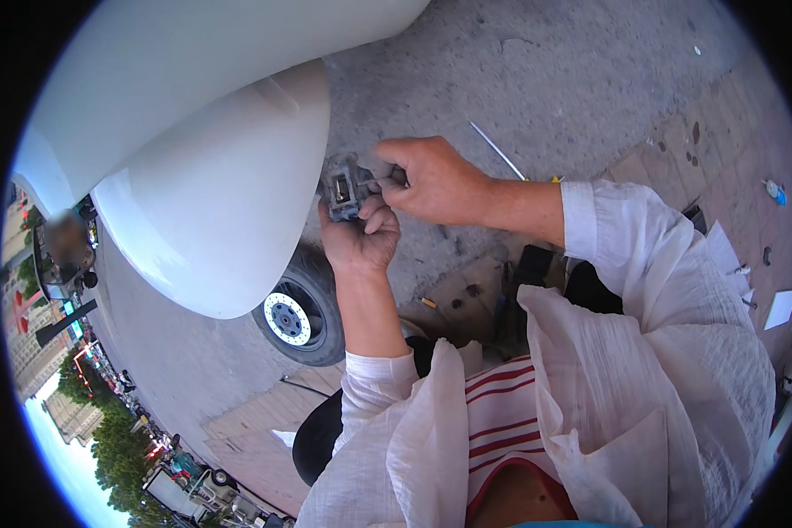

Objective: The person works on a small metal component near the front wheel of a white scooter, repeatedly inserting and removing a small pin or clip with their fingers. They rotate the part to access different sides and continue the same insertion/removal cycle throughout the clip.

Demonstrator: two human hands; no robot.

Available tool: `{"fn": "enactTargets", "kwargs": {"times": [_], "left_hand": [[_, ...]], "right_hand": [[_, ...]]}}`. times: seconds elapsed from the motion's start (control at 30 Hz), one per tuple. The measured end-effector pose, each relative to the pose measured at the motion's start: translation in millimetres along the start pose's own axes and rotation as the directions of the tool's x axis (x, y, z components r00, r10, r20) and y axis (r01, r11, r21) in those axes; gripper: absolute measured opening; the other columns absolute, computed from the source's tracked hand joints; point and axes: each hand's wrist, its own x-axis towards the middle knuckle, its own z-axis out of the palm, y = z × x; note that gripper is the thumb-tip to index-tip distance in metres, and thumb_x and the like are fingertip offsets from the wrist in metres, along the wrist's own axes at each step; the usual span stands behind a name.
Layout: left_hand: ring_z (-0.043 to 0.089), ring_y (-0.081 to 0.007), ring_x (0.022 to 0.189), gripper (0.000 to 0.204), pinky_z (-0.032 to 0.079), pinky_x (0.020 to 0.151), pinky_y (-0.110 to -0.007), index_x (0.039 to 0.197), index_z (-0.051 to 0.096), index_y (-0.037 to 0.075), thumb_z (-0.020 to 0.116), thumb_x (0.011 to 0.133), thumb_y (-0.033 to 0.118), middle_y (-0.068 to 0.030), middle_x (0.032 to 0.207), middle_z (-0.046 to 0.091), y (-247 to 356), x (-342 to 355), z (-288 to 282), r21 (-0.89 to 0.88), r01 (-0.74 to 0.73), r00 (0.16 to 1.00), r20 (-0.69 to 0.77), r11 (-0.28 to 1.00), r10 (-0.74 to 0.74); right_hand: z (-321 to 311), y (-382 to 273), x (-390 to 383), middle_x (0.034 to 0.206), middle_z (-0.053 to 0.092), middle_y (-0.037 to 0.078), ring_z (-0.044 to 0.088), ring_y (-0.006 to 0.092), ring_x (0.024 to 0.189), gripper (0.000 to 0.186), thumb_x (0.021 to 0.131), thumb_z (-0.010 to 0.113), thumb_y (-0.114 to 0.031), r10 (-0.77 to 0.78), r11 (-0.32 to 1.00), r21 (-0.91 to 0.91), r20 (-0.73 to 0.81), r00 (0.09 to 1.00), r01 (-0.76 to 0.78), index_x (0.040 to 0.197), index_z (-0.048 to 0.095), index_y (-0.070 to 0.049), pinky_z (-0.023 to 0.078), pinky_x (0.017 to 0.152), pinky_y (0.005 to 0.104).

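A grey, dirty metal part (343, 187) with a rectangular opening, looking like a brake caliper, is held up just right of a white body panel. My left hand (361, 245) grips it from below, fingers curled around its lower side. At its right side, my right hand (438, 180) has thumb and fingers pinched together close against the part. Whatever sits between those fingertips is too small to make out. Below and left of my left hand is a wheel (326, 321) with a black tyre and a light drilled disc (287, 319).
The white curved body panel (229, 185) overhangs the left side. A thin white rod (497, 150) lies on the grey pavement (581, 79). Dark objects (534, 264) sit below my right forearm. A white sheet (781, 310) and a blue-and-white item (774, 192) lie at right.
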Motion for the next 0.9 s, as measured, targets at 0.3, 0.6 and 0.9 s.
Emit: {"fn": "enactTargets", "kwargs": {"times": [0.3,0.6,0.9], "left_hand": [[0.048,-0.0145,0.056,0.046,0.030,0.037,-0.020,0.111,0.054,0.008,0.038,0.098,0.049,-0.0108,0.090,0.061,1,-3,6,0.002,-0.027,0.996,-0.080,1.000,0.027],[0.051,-0.0162,0.061,0.054,0.035,0.042,-0.021,0.110,0.055,0.004,0.035,0.098,0.053,-0.0109,0.093,0.061,1,-2,0,0.021,0.001,1.000,-0.025,1.000,-0.001],[0.053,-0.0183,0.065,0.051,0.037,0.043,-0.020,0.109,0.055,0.007,0.039,0.098,0.054,-0.0109,0.089,0.060,2,-4,-1,-0.026,0.054,0.998,0.021,0.998,-0.053]], "right_hand": [[4,0,8,0.078,0.059,0.018,0.059,0.0370,0.072,0.015,0.077,0.063,-0.006,-0.099,0.995,0.008,0.018,0.995,0.099,0.083,0.051,0.001,0.047,0.063,0.0409],[-1,-2,14,0.080,0.058,0.020,0.058,0.0411,0.075,0.016,0.078,0.061,-0.005,-0.116,0.992,-0.037,0.087,0.989,0.120,0.088,0.049,0.001,0.047,0.065,0.0433],[-2,-8,11,0.081,0.060,0.020,0.059,0.0412,0.076,0.016,0.079,0.060,-0.008,-0.157,0.976,-0.140,0.083,0.984,0.168,0.090,0.050,-0.001,0.047,0.065,0.0470]]}}
